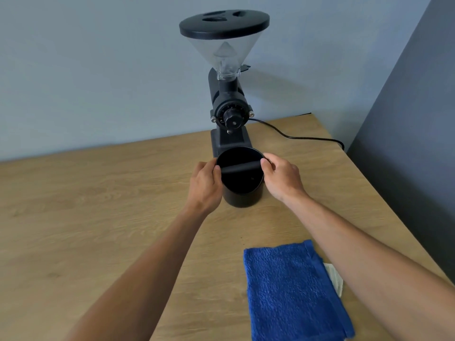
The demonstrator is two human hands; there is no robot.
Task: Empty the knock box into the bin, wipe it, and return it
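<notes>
Soft, even daylight fills the frame, bright enough but flat, with a cool bluish cast on the pale blue wall (86, 70). The black coffee grinder with a clear cone hopper (227, 94) throws a faint, diffuse shadow to its right on that wall. The light wooden worktop (98, 217) shows no glare. Wide-angle distortion bows its far edge and stretches the forearms toward the lower corners, where detail smears. The folded blue terry towel (293, 289) stays fairly crisp; the lower left looks motion-blurred
</notes>
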